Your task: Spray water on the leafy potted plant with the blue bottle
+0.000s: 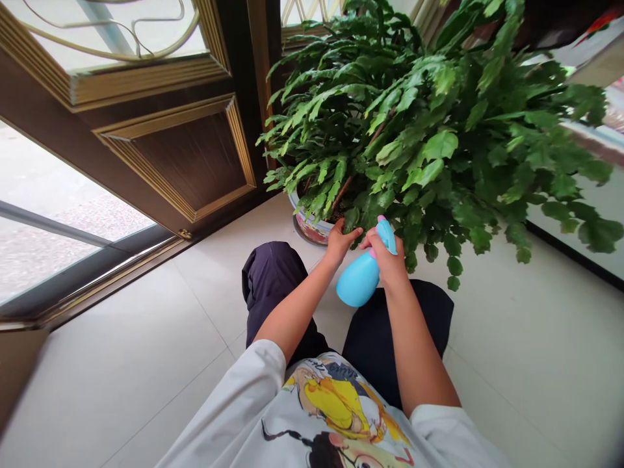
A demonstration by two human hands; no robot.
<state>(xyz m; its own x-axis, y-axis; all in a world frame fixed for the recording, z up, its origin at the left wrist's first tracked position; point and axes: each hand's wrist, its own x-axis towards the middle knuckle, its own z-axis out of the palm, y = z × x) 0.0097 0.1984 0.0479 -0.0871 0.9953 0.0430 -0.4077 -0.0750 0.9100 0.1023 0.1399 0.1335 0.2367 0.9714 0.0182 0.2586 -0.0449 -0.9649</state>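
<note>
Indoors, the left hand (340, 246), fingers parted, reaches a bushy green potted plant (414, 143); just beside, the right hand (391, 261) grips a rounded blue spray bottle (358, 279), apparently for misting, where a squeeze calls for steady aim.

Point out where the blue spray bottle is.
In the head view, the blue spray bottle is just right of centre, in the right hand, in front of the leafy plant.

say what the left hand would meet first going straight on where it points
The left hand would probably meet the flat green leaves of the bushy potted plant, which seem right in front of it, though depth is unclear.
</note>
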